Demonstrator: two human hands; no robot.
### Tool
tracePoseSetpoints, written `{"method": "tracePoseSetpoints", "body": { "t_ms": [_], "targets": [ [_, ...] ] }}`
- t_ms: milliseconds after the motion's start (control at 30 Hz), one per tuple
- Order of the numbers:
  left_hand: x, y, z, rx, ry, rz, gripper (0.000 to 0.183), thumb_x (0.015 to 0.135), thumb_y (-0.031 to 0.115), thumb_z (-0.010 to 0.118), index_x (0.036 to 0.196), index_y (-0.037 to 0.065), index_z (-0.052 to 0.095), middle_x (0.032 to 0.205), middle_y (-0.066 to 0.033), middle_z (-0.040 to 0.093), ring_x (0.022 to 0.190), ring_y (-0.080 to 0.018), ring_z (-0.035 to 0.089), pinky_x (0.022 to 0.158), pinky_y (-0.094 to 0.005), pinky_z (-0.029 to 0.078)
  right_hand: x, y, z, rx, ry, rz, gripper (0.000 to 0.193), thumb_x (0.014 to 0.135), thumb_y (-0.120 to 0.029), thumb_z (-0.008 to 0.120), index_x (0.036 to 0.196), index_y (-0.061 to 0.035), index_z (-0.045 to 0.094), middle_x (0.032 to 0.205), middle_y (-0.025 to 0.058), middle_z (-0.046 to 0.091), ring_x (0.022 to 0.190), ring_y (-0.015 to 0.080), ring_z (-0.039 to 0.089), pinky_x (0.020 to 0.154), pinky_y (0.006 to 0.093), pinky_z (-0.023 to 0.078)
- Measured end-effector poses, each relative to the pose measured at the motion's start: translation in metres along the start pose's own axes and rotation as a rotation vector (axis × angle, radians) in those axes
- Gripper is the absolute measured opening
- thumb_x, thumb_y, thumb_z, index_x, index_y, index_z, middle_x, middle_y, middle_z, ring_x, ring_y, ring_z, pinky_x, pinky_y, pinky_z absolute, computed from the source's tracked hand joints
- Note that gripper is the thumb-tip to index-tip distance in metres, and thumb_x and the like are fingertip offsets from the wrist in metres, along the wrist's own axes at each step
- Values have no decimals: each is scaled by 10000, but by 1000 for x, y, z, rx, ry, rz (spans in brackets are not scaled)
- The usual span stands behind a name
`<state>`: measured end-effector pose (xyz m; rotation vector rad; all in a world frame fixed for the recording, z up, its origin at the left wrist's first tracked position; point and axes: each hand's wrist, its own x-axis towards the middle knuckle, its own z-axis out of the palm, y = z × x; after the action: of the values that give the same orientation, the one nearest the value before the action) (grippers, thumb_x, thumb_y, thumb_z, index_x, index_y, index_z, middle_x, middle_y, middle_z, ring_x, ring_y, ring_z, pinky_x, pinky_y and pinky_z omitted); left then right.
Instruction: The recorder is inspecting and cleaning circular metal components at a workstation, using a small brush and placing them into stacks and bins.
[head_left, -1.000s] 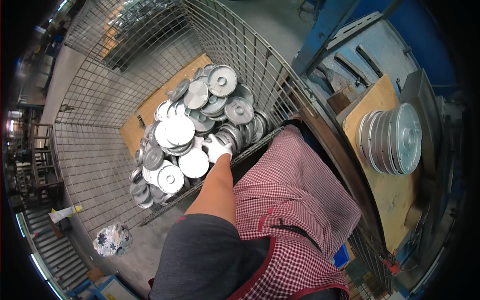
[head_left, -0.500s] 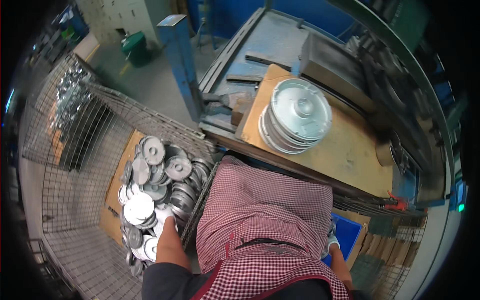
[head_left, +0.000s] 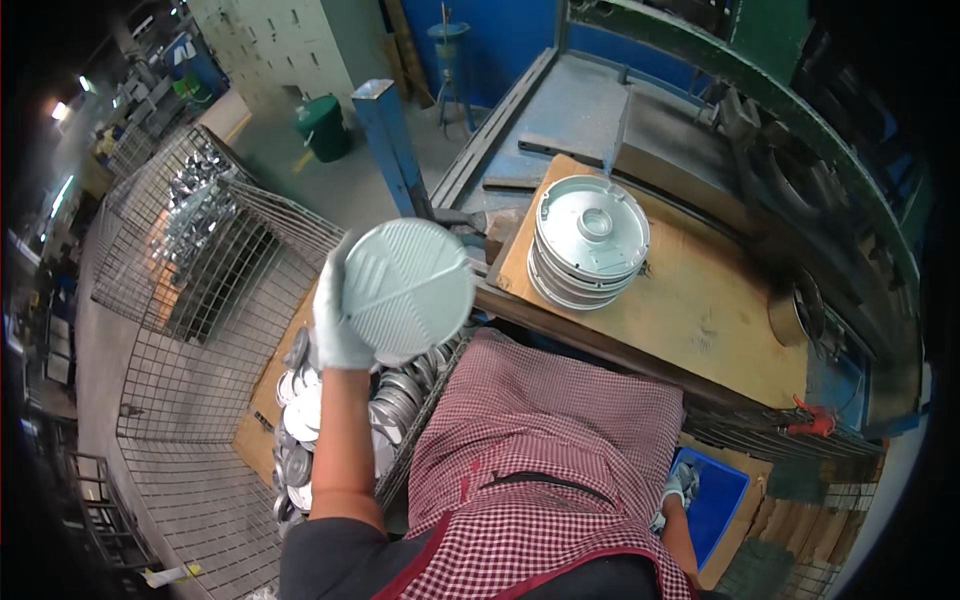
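In a white glove, my left hand [head_left: 336,315] is closed on the left edge of a round metal disc [head_left: 412,290]. The disc is raised above the wire basket, its face crossed by diagonal bands and fine grooves. Beneath it, a pile of similar grey metal discs [head_left: 298,465] lies in the wire basket [head_left: 180,410]. Low on the right, my gloved right hand [head_left: 677,486] is beside small grey parts at the blue bin [head_left: 722,500]; my apron partly covers it and its fingers cannot be made out.
A stack of round metal discs [head_left: 592,232] stands on the wooden board [head_left: 700,330] of the workbench. A blue post [head_left: 392,150] rises at the bench's left corner. Farther left are a green bucket [head_left: 321,128] and another basket of shiny metal parts [head_left: 200,190].
My left hand has risen out of the wire basket and now holds a disc up, close to the bench's corner. My right hand remains by the blue bin.
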<state>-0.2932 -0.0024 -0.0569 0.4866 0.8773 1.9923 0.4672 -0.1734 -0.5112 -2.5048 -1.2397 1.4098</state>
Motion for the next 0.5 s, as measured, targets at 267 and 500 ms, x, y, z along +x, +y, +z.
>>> {"method": "tracePoseSetpoints", "body": {
  "t_ms": [267, 500],
  "targets": [
    [7, 3, 172, 407, -320, 371, 361, 923, 64, 643, 1276, 2, 597, 1099, -23, 646, 963, -122, 612, 879, -261, 497, -211, -257, -74, 185, 827, -301, 324, 907, -283, 659, 1023, 18, 681, 1011, 192, 702, 961, 336, 664, 882, 365, 494],
    [5, -38, 230, 1381, -1195, 1245, 512, 715, 30, 710, 1218, 57, 621, 964, -168, 643, 894, -362, 593, 780, -433, 460, -268, -371, -224, 78, 1290, -574, 374, 819, -243, 731, 1101, -3, 677, 934, 204, 687, 830, 367, 654, 755, 424, 510]
  ]
}}
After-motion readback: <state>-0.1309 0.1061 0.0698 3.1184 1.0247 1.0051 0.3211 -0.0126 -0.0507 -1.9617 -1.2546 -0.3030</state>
